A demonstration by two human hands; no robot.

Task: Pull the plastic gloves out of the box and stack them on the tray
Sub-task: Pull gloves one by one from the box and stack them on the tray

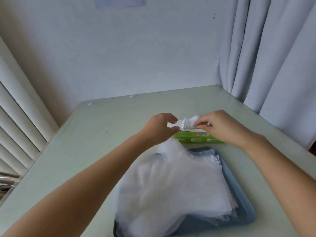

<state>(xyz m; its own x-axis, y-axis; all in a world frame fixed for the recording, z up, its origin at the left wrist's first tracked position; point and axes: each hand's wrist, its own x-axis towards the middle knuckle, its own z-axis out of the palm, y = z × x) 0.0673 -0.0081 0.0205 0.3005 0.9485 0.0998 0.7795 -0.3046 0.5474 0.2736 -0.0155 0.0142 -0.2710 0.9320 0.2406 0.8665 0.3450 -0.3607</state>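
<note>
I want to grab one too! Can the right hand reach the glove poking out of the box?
Looks like yes: the right hand pinches the glove poking from the green box, with nothing in between.

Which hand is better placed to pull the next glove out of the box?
Right. The right hand pinches the glove tuft poking from the box, while the left hand grips the box's left end, apparently steadying it.
</note>
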